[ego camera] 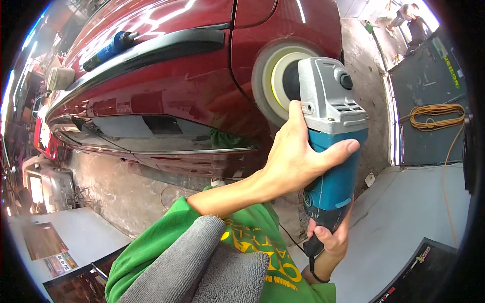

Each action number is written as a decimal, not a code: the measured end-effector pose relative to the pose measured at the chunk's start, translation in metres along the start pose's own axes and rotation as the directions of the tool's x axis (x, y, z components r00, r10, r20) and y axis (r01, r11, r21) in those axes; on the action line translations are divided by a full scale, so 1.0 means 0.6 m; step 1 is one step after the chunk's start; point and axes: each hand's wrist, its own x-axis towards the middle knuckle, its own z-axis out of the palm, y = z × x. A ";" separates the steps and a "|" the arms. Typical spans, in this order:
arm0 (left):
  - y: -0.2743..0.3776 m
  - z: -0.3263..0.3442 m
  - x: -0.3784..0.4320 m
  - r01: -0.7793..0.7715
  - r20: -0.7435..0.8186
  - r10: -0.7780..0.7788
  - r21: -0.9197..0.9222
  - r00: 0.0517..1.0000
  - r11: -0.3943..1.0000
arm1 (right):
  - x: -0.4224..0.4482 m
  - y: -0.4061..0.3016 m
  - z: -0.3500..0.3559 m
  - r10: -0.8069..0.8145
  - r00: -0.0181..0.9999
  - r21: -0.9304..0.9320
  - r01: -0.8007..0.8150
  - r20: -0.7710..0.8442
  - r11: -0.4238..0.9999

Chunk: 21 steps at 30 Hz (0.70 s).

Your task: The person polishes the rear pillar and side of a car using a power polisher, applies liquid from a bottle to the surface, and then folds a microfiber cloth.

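Note:
A rotary polisher [333, 151] with a silver head and teal body is held in both hands. My left hand [293, 155] grips it at the front, one finger along the silver head and the thumb across the teal body. Lower down, my right hand [335, 236] holds the dark rear handle, where the power cord [312, 265] leaves it. The round pale polishing pad [263, 85] lies at the glossy dark red car body [182, 79]; its outer edge looks blurred. A grey microfibre towel [182, 261] hangs over my green-sleeved shoulder.
A blue bottle [104, 51] with a dark cap lies by the black roof rail [182, 43], and a whitish tub [60, 78] sits farther along. A coiled orange cord [435, 116] hangs at right. People [409, 22] are in the far background. A silver vehicle [51, 181] stands at left.

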 end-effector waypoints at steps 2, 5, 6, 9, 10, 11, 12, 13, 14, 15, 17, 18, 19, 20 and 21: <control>0.002 -0.015 -0.007 -0.021 -0.023 0.021 0.006 0.999 1.000 | 0.012 0.022 0.017 0.004 1.000 0.018 -0.004 -0.016 1.000; 0.007 -0.075 -0.038 0.003 -0.117 0.004 0.054 0.993 0.999 | 0.039 0.049 0.058 -0.134 0.985 -0.118 0.146 0.106 0.982; 0.008 -0.099 -0.055 0.019 -0.196 -0.010 0.046 0.981 0.999 | 0.048 0.057 0.077 -0.195 0.964 -0.159 0.224 0.179 0.961; -0.002 -0.169 -0.108 0.076 -0.489 -0.094 -0.056 0.867 0.996 | 0.074 0.041 0.139 -0.264 0.909 -0.251 0.351 0.323 0.902; -0.019 -0.209 -0.120 0.002 -0.539 -0.040 -0.072 0.841 0.997 | 0.079 0.033 0.162 -0.214 0.885 -0.291 0.350 0.413 0.890; -0.030 -0.247 -0.128 -0.076 -0.590 0.010 -0.087 0.807 0.993 | 0.085 0.026 0.184 -0.156 0.853 -0.334 0.355 0.499 0.873; -0.022 -0.266 -0.132 -0.094 -0.613 -0.002 -0.125 0.790 0.988 | 0.092 0.026 0.205 -0.128 0.850 -0.344 0.340 0.512 0.875; -0.013 -0.284 -0.136 -0.121 -0.644 -0.010 -0.158 0.765 0.980 | 0.101 0.024 0.226 -0.102 0.839 -0.351 0.330 0.534 0.876; -0.011 -0.302 -0.141 -0.165 -0.666 0.038 -0.128 0.745 0.978 | 0.108 0.023 0.246 -0.050 0.818 -0.363 0.308 0.573 0.879; -0.003 -0.319 -0.148 -0.171 -0.696 0.027 -0.139 0.718 0.975 | 0.116 0.022 0.265 0.004 0.788 -0.377 0.290 0.615 0.880; 0.007 -0.352 -0.151 -0.224 -0.650 0.072 -0.154 0.756 0.962 | 0.129 0.009 0.289 -0.002 0.766 -0.328 0.278 0.643 0.903; 0.012 -0.357 -0.152 -0.227 -0.654 0.071 -0.157 0.753 0.961 | 0.135 0.000 0.299 0.015 0.738 -0.320 0.274 0.675 0.907; 0.020 -0.361 -0.150 -0.226 -0.660 0.065 -0.162 0.749 0.960 | 0.138 -0.005 0.305 0.032 0.711 -0.313 0.268 0.702 0.911; 0.027 -0.364 -0.145 -0.224 -0.662 0.058 -0.169 0.747 0.960 | 0.140 0.001 0.305 -0.080 0.718 -0.304 0.390 0.691 0.869; 0.028 -0.362 -0.140 -0.229 -0.666 0.058 -0.173 0.744 0.958 | 0.140 -0.001 0.299 -0.076 0.716 -0.309 0.392 0.694 0.866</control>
